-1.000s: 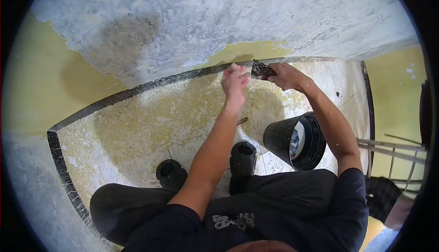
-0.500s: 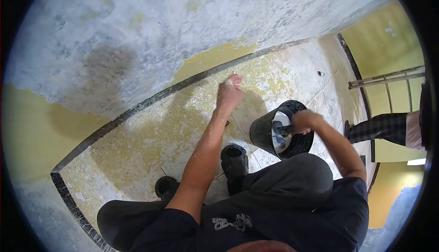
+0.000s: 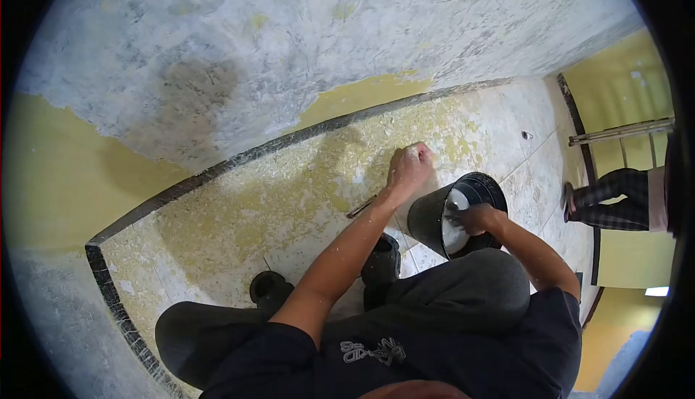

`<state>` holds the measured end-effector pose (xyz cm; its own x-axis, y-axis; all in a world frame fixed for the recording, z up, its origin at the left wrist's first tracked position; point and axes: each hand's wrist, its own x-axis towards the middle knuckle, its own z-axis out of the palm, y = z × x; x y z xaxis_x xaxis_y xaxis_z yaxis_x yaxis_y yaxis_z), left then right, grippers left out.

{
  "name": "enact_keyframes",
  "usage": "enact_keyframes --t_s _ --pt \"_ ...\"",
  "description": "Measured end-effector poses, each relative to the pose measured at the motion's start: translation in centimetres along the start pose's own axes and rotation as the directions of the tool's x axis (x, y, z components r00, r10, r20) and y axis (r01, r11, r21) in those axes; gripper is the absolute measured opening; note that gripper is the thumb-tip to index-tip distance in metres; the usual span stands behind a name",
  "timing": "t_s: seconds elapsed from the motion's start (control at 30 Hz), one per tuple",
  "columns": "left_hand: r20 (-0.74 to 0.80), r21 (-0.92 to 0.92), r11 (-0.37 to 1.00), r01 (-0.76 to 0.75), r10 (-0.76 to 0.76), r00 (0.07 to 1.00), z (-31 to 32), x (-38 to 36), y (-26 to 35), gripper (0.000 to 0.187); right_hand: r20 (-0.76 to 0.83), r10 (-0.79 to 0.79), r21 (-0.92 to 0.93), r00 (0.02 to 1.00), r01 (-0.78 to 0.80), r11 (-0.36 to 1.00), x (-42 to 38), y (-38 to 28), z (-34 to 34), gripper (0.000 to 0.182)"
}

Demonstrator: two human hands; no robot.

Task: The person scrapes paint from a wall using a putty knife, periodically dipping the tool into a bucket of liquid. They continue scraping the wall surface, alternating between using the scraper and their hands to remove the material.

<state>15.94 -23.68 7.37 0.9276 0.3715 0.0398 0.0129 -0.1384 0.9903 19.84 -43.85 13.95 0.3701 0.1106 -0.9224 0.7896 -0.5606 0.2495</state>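
My left hand (image 3: 411,167) is raised over the floor beside the black bucket, its fingers curled round something pale and too small to make out. The black bucket (image 3: 427,219) leans on its side, with a white surface (image 3: 456,238) showing inside it. My right hand (image 3: 479,219) reaches into the bucket mouth with its fingers closed; what they hold is hidden. Under my left forearm, a thin dark tool (image 3: 360,208) lies on the floor.
Paint flakes cover the floor (image 3: 289,182) along the partly stripped wall (image 3: 289,44). My shoes (image 3: 380,260) are just below the bucket. On the right, a person in checked trousers (image 3: 615,216) stands near a ladder-like frame (image 3: 622,131).
My left hand has moved right and down, closer to the bucket. My right hand has lowered slightly at the bucket mouth. The other person's legs now show spread apart.
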Motion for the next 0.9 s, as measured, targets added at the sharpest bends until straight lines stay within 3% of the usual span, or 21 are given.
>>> enact_keyframes --t_s 0.03,0.07,0.1,0.13,0.17,0.2,0.23,0.27,0.3,0.33,0.37,0.43,0.47,0.5,0.53,0.57,0.6,0.67,0.7,0.77,0.9 --pt "-0.15 -0.011 0.994 -0.105 0.103 0.983 0.3 0.4 -1.6 0.018 0.043 0.013 0.005 0.999 -0.013 1.0 -0.5 0.4 0.0 0.065" --pt "-0.173 -0.111 0.99 -0.09 0.07 0.982 0.3 0.7 -2.6 0.023 0.041 0.015 0.002 0.999 -0.015 1.0 -2.6 0.2 -1.2 0.065" --pt "-0.174 -0.112 0.989 -0.092 0.072 0.982 -0.7 0.9 -1.9 0.023 0.058 0.073 0.115 0.996 -0.079 0.99 -5.7 -0.1 -3.2 0.059" --pt "-0.074 -0.011 0.997 0.075 -0.076 0.994 -2.3 1.1 -0.6 0.025 0.083 0.127 0.224 0.989 -0.142 0.964 -7.3 -0.3 -4.3 0.054" --pt "0.009 0.105 0.967 0.231 -0.233 0.972 -3.4 1.2 0.0 0.027 -0.011 0.083 0.118 0.996 -0.081 0.99 -7.0 1.4 -3.6 0.047" --pt "0.017 0.113 0.968 0.222 -0.226 0.974 -3.6 1.3 -0.5 0.032 -0.098 0.028 0.004 0.995 -0.028 1.0 -6.8 3.1 -2.9 0.041" --pt "0.017 0.106 0.969 0.223 -0.226 0.974 -4.1 1.4 -0.8 0.032 -0.232 0.177 0.027 0.956 -0.176 0.984 -10.0 3.1 -5.6 0.032" --pt "0.149 0.011 0.97 0.241 -0.24 0.959 -4.7 1.6 -1.0 0.036 -0.27 0.266 0.078 0.926 -0.254 0.964 -12.1 2.3 -8.1 0.034" --pt "0.279 -0.084 0.959 0.269 -0.237 0.931 -5.0 1.6 -1.3 0.04 -0.498 0.215 0.083 0.84 -0.201 0.976 -13.2 2.5 -9.1 0.03" --pt "0.341 -0.253 0.925 0.284 -0.19 0.921 -5.0 1.7 -1.9 0.042 -0.606 0.209 0.129 0.767 -0.165 0.978 -14.3 1.7 -10.9 0.025" --pt "0.338 -0.26 0.925 0.276 -0.18 0.924 -5.2 2.1 -2.4 0.042 -0.739 0.142 0.098 0.658 -0.103 0.99 -14.6 1.0 -12.4 0.021" --pt "0.394 -0.559 0.741 0.372 -0.158 0.905 -5.7 2.1 -2.5 0.043 -0.878 -0.004 0.028 0.478 0.059 0.998 -12.6 -0.1 -15.1 0.02" --pt "0.384 -0.724 0.568 0.391 -0.138 0.913 -5.9 1.9 -1.9 0.037 -0.917 -0.029 0.031 0.399 0.145 0.989 -10.7 -0.9 -16.4 0.02" --pt "0.38 -0.728 0.568 0.384 -0.132 0.916 -6.0 1.9 -1.8 0.037 -0.926 -0.082 0.026 0.368 0.279 0.96 -9.6 -2.5 -18.0 0.018" --pt "0.327 -0.897 0.301 0.323 -0.038 0.944 -6.1 1.9 -1.8 0.037 -0.919 -0.11 0.031 0.378 0.347 0.937 -8.1 -3.9 -19.4 0.018" --pt "0.247 -0.969 -0.002 0.247 0.037 0.968 -6.2 2.1 -1.8 0.038 -0.946 -0.106 0.038 0.307 0.429 0.902 -6.5 -5.6 -20.4 0.018" --pt "0.173 -0.984 -0.054 0.172 -0.009 0.985 -5.9 2.5 -1.7 0.042 -0.958 -0.129 0.017 0.257 0.498 0.867 -4.8 -6.9 -21.4 0.022" --pt "0.109 -0.99 -0.088 0.106 -0.03 0.994 -6.4 3.0 -1.3 0.042 -0.933 -0.091 0.122 0.349 0.543 0.831 -3.5 -9.5 -22.8 0.039" --pt "0.046 -0.992 -0.122 0.039 -0.055 0.997 -6.8 3.2 -1.0 0.042 -0.933 -0.093 0.121 0.348 0.546 0.829 -2.2 -10.1 -23.0 0.039" --pt "0.005 -0.993 -0.122 -0.008 -0.112 0.994 -7.5 3.4 -0.6 0.038 -0.968 -0.043 0.071 0.246 0.439 0.896 0.4 -10.9 -23.2 0.043" --pt "0.046 -0.984 -0.176 -0.003 -0.274 0.961 -7.6 4.5 -2.2 0.033 -0.977 0.069 0.136 0.203 0.334 0.933 1.9 -12.1 -22.2 0.044"
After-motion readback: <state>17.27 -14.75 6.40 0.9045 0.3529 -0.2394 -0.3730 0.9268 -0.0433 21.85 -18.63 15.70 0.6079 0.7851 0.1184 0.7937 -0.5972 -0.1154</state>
